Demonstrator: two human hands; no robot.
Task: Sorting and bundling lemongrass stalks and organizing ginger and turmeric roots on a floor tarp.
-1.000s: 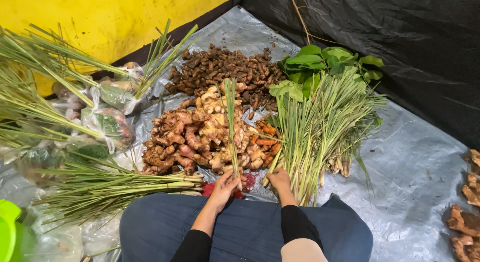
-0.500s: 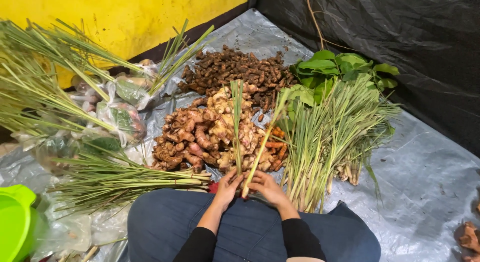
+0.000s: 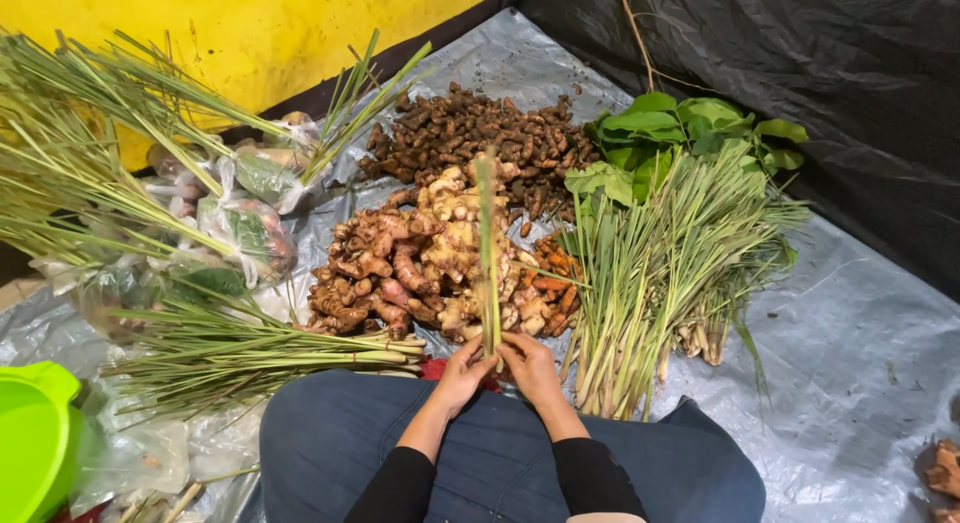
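Note:
My left hand (image 3: 463,373) and my right hand (image 3: 530,368) meet above my lap, both closed around the base of a thin bunch of lemongrass stalks (image 3: 487,248). The bunch stands upright, its tips reaching over a heap of pale ginger and galangal roots (image 3: 420,263). A large loose pile of lemongrass (image 3: 660,273) lies just right of my right hand. A tied bundle of lemongrass (image 3: 240,348) lies on its side left of my left hand.
Dark brown turmeric roots (image 3: 470,133) are heaped behind the ginger, with green leaves (image 3: 680,128) to their right. Plastic bags of produce (image 3: 240,213) and long lemongrass (image 3: 80,153) lie left. A green basin (image 3: 35,443) sits at the lower left. Grey tarp (image 3: 860,353) covers the floor.
My right hand took a stalk from the right pile and brought it to the bunch. Both hands now grip the stalks together, held straight and upright.

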